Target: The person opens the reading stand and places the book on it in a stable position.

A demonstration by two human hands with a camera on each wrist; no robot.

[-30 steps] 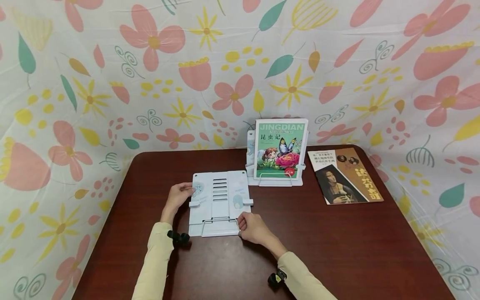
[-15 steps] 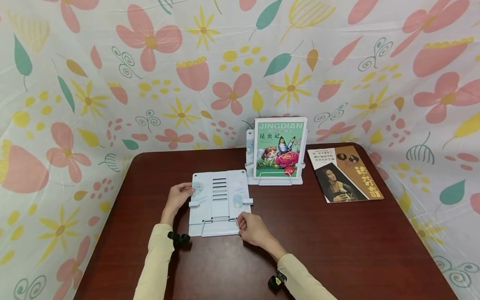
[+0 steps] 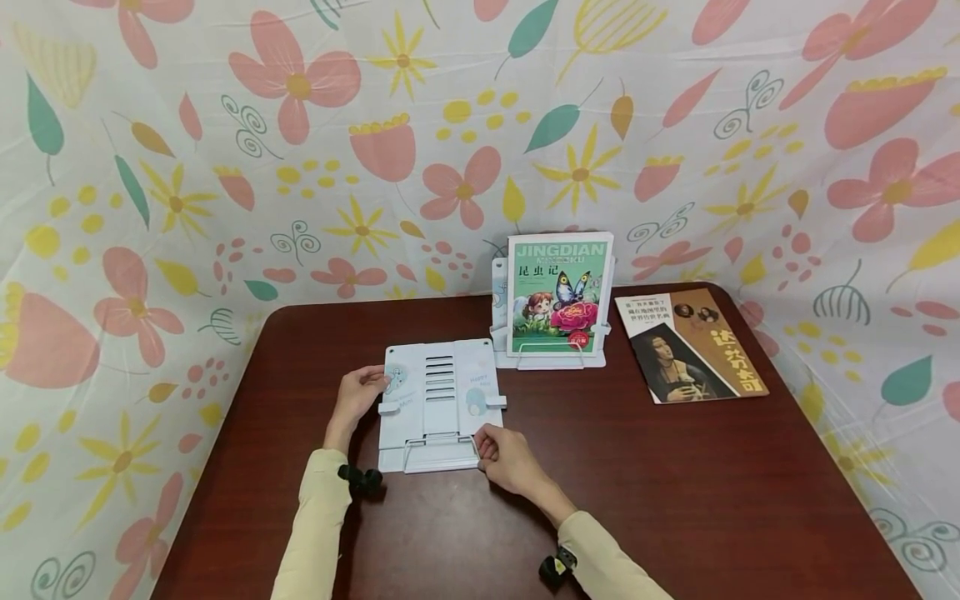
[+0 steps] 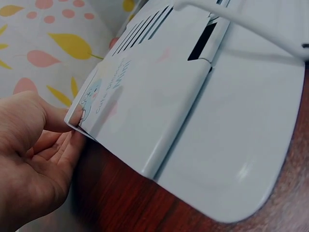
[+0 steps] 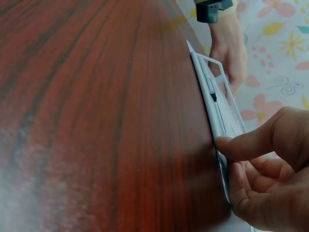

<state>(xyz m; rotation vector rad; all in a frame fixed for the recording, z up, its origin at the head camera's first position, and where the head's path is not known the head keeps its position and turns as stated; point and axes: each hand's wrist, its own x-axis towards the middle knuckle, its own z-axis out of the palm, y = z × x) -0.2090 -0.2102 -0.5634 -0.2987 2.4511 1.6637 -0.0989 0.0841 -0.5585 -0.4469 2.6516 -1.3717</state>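
A white book stand (image 3: 441, 417) with slots down its middle, side clips and a wire page holder (image 3: 441, 454) lies nearly flat on the table. My left hand (image 3: 357, 400) pinches its left edge near the top. In the left wrist view, the thumb of the left hand (image 4: 36, 145) lies on the printed face of the stand (image 4: 140, 101), with fingers under the rim. At the front right corner, my right hand (image 3: 513, 460) holds the edge beside the wire. The right wrist view shows thumb and fingers of the right hand (image 5: 270, 169) pinching the stand's thin edge (image 5: 205, 87).
Behind, a second white stand (image 3: 501, 300) props up a green children's book (image 3: 558, 296) with a butterfly cover. A flat book with a portrait cover (image 3: 693, 346) lies at the back right of the dark wooden table (image 3: 675, 500). Flowered cloth (image 3: 465, 108) hangs behind.
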